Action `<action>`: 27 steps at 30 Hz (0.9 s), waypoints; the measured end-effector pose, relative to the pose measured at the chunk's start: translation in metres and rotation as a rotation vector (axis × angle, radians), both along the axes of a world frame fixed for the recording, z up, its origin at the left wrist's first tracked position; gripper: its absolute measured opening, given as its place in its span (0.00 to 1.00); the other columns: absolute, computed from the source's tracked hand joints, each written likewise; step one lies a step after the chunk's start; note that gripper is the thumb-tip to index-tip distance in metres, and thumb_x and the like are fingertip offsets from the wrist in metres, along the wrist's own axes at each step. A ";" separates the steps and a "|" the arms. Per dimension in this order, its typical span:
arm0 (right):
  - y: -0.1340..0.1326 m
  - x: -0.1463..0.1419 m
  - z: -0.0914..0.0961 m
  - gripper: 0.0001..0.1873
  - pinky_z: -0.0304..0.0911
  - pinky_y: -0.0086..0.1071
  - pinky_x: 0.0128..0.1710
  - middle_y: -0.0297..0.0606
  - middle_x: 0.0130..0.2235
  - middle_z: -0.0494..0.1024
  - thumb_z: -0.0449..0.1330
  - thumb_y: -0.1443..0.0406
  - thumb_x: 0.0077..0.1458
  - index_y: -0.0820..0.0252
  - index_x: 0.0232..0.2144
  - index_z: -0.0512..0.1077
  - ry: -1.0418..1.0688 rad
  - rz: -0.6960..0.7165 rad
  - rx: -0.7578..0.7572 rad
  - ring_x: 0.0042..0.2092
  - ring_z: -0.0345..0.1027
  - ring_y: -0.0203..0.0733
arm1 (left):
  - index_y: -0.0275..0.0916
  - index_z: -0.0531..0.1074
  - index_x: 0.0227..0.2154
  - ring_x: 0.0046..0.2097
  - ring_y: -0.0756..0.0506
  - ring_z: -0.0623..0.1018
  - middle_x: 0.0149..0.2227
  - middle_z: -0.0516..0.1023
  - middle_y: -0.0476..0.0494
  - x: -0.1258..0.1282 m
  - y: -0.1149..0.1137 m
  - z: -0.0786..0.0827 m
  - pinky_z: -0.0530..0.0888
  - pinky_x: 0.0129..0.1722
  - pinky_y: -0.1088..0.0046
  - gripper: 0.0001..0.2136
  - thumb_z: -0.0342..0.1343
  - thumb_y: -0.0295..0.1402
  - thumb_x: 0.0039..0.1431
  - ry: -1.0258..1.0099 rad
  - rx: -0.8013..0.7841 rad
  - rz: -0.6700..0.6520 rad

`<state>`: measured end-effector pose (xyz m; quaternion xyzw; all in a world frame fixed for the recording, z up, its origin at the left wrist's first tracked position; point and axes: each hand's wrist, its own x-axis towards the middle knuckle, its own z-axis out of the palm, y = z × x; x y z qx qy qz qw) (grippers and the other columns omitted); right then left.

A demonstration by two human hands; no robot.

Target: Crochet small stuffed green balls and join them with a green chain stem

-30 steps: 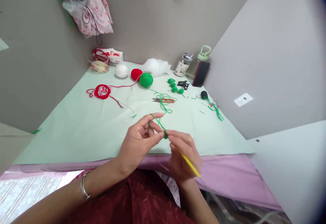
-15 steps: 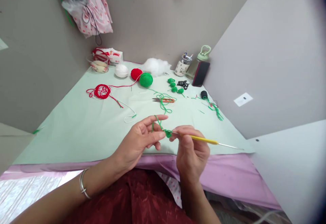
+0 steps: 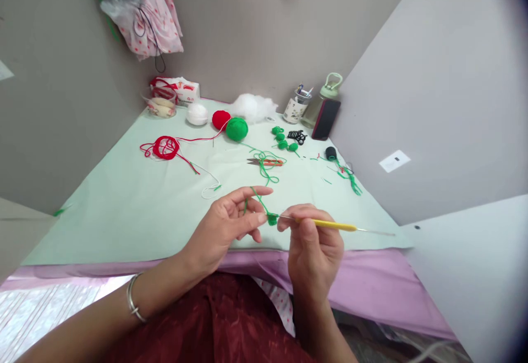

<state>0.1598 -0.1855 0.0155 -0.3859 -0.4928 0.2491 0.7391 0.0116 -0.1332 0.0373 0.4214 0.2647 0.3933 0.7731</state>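
Observation:
Between thumb and fingers, my left hand point(image 3: 231, 223) pinches a small green crochet piece point(image 3: 272, 219). Green yarn point(image 3: 259, 200) runs up from the piece over my raised left index finger. My right hand point(image 3: 315, 245) grips a crochet hook point(image 3: 334, 225) with a yellow handle, held like a pen and nearly level. Its thin metal tip meets the green piece; the exact loop is too small to make out. A green yarn ball point(image 3: 237, 130) lies farther back, its strand trailing in loose loops toward my hands.
Orange-handled snips point(image 3: 270, 163) lie under the yarn loops. Around them are a red yarn coil point(image 3: 165, 148), a red ball point(image 3: 221, 120), a white ball point(image 3: 197, 115), white stuffing point(image 3: 253, 108), small green crocheted pieces point(image 3: 282, 144), a pen cup point(image 3: 296, 107), a phone point(image 3: 325, 120) and a bottle point(image 3: 314, 110).
My right hand and the hook have shifted slightly to the right and down, with the hook nearer level. The left hand has barely moved and keeps its pinch.

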 end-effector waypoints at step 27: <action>0.006 -0.006 -0.015 0.14 0.73 0.35 0.35 0.36 0.38 0.80 0.61 0.72 0.63 0.49 0.43 0.81 -0.393 -0.272 0.085 0.37 0.76 0.40 | 0.46 0.80 0.54 0.29 0.55 0.72 0.32 0.75 0.52 0.011 -0.006 -0.006 0.68 0.29 0.80 0.23 0.72 0.33 0.53 0.015 -0.024 0.114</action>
